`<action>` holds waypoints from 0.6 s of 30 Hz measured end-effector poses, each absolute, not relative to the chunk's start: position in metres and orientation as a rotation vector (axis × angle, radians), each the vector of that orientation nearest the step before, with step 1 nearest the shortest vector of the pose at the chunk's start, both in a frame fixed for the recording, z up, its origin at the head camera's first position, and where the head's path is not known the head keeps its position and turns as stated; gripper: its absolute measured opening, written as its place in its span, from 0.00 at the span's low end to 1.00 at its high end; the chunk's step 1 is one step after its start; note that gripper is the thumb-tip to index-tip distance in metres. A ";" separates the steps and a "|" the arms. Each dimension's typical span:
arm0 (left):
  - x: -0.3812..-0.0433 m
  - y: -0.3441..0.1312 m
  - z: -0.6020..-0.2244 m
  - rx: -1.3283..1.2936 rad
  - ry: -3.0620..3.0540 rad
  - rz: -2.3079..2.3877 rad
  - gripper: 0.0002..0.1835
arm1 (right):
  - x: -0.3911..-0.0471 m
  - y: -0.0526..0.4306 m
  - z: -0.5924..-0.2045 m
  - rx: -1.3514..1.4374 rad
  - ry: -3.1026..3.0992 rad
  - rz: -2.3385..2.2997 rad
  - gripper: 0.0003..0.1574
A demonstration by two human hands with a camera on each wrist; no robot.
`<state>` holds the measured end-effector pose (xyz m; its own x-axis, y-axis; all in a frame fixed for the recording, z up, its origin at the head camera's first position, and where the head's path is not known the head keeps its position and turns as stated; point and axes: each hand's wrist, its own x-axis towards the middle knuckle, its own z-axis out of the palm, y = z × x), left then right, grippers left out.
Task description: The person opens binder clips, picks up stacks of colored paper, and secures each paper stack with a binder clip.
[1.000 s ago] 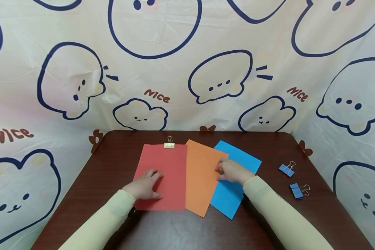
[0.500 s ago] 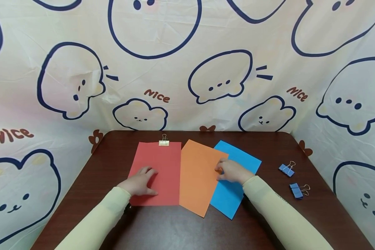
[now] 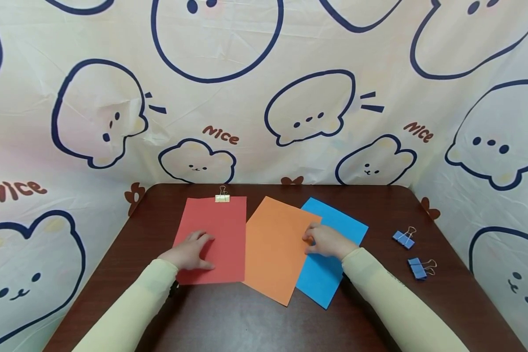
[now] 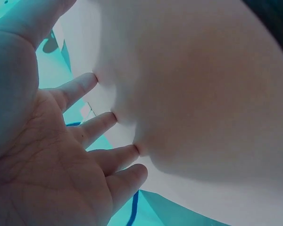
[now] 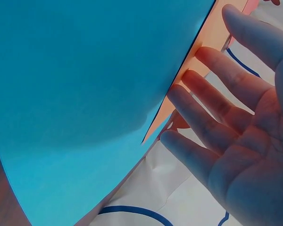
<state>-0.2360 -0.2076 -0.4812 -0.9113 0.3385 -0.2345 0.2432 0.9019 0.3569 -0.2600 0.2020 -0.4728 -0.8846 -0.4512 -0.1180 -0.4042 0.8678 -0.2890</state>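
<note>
My left hand (image 3: 187,252) rests its spread fingertips on a red sheet of paper (image 3: 226,239), which lies over the left edge of an orange sheet (image 3: 275,254). A gold binder clip (image 3: 222,198) grips the red sheet's top edge. In the left wrist view three fingertips (image 4: 114,117) press on the paper, which looks greyish there. My right hand (image 3: 326,240) touches the orange sheet near its right edge, its wrist side over a blue sheet (image 3: 319,283). Seen from the right wrist, its fingers are nearly straight against the orange strip beside the blue sheet (image 5: 75,84).
Two blue binder clips (image 3: 404,239) lie on the right side of the dark brown table (image 3: 255,325), one nearer the front. A pale cloth (image 3: 246,107) printed with cartoon outlines surrounds the table's back and sides.
My left hand has slid the red sheet and its gold clip left and slightly away, uncovering more of the orange sheet. My right hand, the orange sheet and the blue sheet have stayed put.
</note>
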 end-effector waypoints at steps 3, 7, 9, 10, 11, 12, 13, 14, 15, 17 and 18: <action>-0.238 -0.212 -0.481 0.435 2.775 0.466 0.47 | -0.260 0.202 -0.473 -0.658 2.858 -0.389 0.22; -0.241 -0.217 -0.480 0.430 2.766 0.475 0.47 | -0.260 0.202 -0.474 -0.663 2.857 -0.387 0.22; -0.242 -0.219 -0.479 0.425 2.762 0.472 0.47 | -0.260 0.202 -0.474 -0.661 2.855 -0.387 0.22; -0.242 -0.220 -0.479 0.421 2.758 0.473 0.46 | -0.260 0.202 -0.474 -0.662 2.855 -0.386 0.23; -0.243 -0.221 -0.479 0.416 2.755 0.472 0.46 | -0.260 0.202 -0.475 -0.667 2.857 -0.386 0.22; -0.243 -0.222 -0.479 0.415 2.753 0.467 0.46 | -0.260 0.202 -0.475 -0.670 2.858 -0.387 0.22; -0.244 -0.223 -0.479 0.413 2.752 0.466 0.46 | -0.260 0.202 -0.475 -0.669 2.858 -0.388 0.22; -0.245 -0.224 -0.479 0.410 2.752 0.462 0.46 | -0.260 0.202 -0.475 -0.666 2.857 -0.391 0.22; -0.246 -0.225 -0.480 0.406 2.752 0.463 0.46 | -0.260 0.202 -0.475 -0.666 2.858 -0.394 0.22; -0.248 -0.226 -0.481 0.403 2.754 0.458 0.46 | -0.260 0.202 -0.475 -0.670 2.861 -0.393 0.22; -0.249 -0.227 -0.482 0.397 2.754 0.458 0.46 | -0.260 0.202 -0.474 -0.664 2.860 -0.396 0.22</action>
